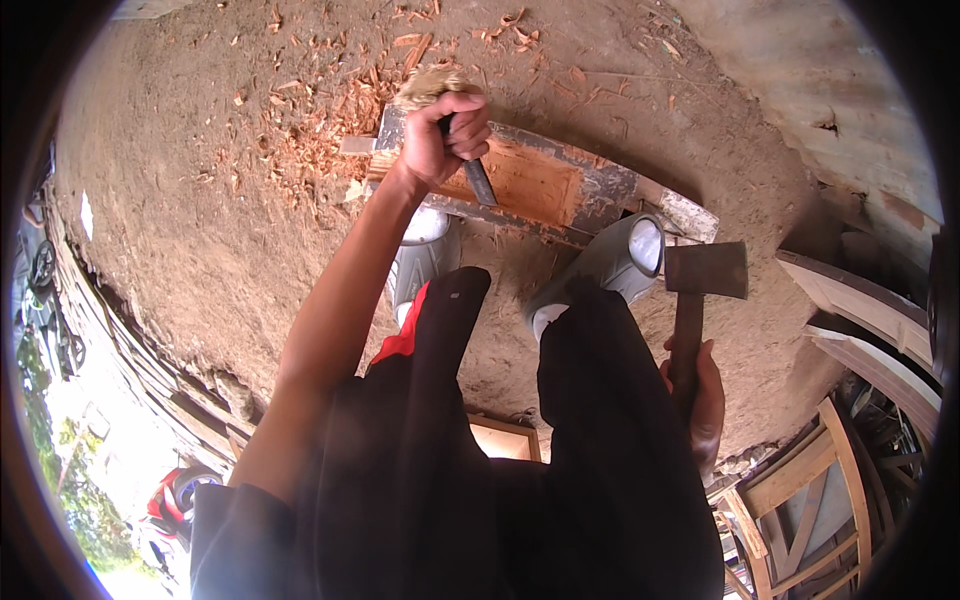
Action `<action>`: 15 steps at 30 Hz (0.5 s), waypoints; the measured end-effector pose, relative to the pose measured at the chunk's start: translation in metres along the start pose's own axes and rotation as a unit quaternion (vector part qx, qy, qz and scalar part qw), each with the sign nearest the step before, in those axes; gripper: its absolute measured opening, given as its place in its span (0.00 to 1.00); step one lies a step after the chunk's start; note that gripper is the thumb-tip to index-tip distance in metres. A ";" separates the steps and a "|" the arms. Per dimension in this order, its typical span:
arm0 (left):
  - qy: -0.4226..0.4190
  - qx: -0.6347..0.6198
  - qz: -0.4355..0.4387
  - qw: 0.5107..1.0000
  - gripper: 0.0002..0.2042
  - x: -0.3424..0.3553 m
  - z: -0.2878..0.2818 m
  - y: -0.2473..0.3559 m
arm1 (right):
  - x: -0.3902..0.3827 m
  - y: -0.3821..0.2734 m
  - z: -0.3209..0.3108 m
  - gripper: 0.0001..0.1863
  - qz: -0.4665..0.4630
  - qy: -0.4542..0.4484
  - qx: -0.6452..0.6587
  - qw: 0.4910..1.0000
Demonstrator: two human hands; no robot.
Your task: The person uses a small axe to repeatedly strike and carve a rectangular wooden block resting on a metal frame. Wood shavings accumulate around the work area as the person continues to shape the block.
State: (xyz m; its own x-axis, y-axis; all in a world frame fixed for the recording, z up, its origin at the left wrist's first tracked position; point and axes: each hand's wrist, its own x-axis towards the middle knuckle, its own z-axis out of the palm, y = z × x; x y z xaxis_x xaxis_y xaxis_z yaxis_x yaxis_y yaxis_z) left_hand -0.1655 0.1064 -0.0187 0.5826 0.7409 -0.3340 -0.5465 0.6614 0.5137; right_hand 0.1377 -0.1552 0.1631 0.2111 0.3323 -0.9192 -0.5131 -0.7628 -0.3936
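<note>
My left hand (448, 138) is closed around a chisel (481, 185), its dark blade slanting down into the hollow of a wooden block (606, 188). A tan, frayed-looking end (428, 86) shows above my fist; whether it belongs to the chisel cannot be made out. The block is weathered grey outside, with fresh orange-brown wood in its long cut recess. Off to the right, my right hand (706, 395) grips the wooden handle of a hatchet (706, 270). The hatchet's head is up, apart from the block and chisel.
Wood shavings (345, 130) litter the dirt floor beyond the block. My grey shoes (625, 255) stand close against its near side. Wooden frames (810, 490) and curved boards (860, 290) lie at right, beside a pale wall (820, 70). A red motorbike (175, 500) stands at lower left.
</note>
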 end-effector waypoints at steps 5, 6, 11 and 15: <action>-0.036 0.118 -0.084 0.989 0.19 0.019 0.022 -0.006 | -0.005 -0.005 0.012 0.29 -0.041 0.013 -0.041 0.998; -0.014 0.121 -0.096 0.988 0.17 0.021 0.023 -0.009 | -0.007 -0.013 0.017 0.28 -0.058 0.007 -0.073 0.996; 0.030 0.140 -0.104 0.984 0.08 0.024 0.026 -0.018 | -0.022 -0.058 0.061 0.22 -0.169 0.009 -0.201 0.965; 0.019 0.161 -0.096 0.982 0.08 0.023 0.022 -0.022 | -0.037 -0.090 0.106 0.20 -0.289 -0.006 -0.210 0.934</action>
State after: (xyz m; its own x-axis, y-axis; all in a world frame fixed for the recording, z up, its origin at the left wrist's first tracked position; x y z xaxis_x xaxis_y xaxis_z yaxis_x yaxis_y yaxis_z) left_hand -0.1269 0.1061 -0.0200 0.6297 0.6137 -0.4764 -0.2061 0.7232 0.6592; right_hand 0.0873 -0.0403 0.2338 0.3416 0.7603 -0.5525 0.0558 -0.6033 -0.7956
